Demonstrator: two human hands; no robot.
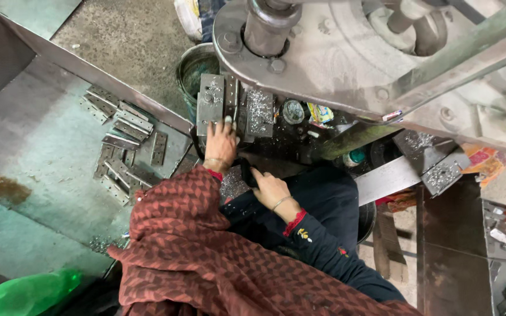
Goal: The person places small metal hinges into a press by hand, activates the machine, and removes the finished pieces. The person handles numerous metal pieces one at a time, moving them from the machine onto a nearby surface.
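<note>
Steel is almost everywhere in this view from the head camera: grey, oily and covered with bright curled shavings. The left hand (221, 142) reaches forward and lies flat on the lower edge of a rectangular metal die block (211, 104), with its fingers stretched and pressed against the block face; I cannot tell if a small piece is held under the fingertips. This block stands just beside a second plate (259, 111) that is sprinkled with silver chips, and both sit directly below the thick round column (267, 26) of a heavy press machine (346, 58), whose cast body looks rough and dull. The right hand (270, 188) rests lower, near the person's lap, with the fingers loosely curled around a small dark part that is too hidden to name; a thin metal bangle circles each wrist. At the left, a sloped sheet-metal tray (42, 134) with a raised straight rim holds a loose pile of flat hinge plates (125, 146), long rectangular pieces with small punched holes, lying crossed over each other and well apart from both hands. A woven shawl (194, 257) in red and brown zigzag pattern covers the shoulder, and a green plastic bottle (27, 292) lies at the bottom left corner.
</note>
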